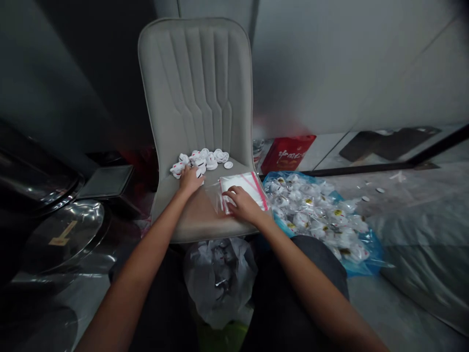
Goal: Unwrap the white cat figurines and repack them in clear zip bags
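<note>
My left hand rests its fingertips on the edge of a heap of small white round pieces with red marks. The heap lies on the seat of a pale grey upholstered chair. My right hand presses on a clear resealable plastic bag with red-striped edges, which lies flat on the seat. White sheet material shows inside the bag. A single white disc lies apart from the heap.
Right of the chair, a blue plastic sheet carries a large mound of small bagged white items. A grey plastic bag sits below the seat. A red box stands behind, and dark shiny round furniture stands at left.
</note>
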The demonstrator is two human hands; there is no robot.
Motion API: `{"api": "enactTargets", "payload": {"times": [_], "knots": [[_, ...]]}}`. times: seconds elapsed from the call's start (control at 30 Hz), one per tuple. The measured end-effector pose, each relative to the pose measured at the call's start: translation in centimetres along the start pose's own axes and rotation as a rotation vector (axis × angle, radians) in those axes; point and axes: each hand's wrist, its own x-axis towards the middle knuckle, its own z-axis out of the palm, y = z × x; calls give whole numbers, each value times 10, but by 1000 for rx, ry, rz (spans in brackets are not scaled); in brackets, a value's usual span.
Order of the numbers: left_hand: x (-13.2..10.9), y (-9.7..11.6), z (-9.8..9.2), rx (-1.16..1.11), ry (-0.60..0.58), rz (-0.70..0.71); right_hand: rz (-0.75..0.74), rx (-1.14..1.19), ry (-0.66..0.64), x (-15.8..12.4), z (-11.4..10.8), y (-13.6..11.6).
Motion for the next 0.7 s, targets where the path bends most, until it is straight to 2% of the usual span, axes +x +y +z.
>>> {"api": "enactTargets", "payload": {"times": [0.1, 0.17, 0.27, 0.37, 0.5, 0.6, 0.7], "knots": [[1, 5, -21, -99, 135, 1, 26, -3, 6, 1, 4, 1], [-3, 6, -38, -259, 209, 11, 28, 48, 41, 4, 6, 0], [-27, 7, -50, -566, 134, -51, 18, 142, 120, 8, 6, 0], [-71, 10, -38, -701, -3, -140, 15, 161, 190, 9, 4, -1], [-125, 23, -3, -790, -216, -111, 44, 97, 217, 5, 1, -8], [-143, 30, 16, -785, -312, -101, 129, 44, 250, -3, 3, -15], [-146, 30, 23, -709, -319, -17, 247, 8, 304, -12, 5, -21]]}}
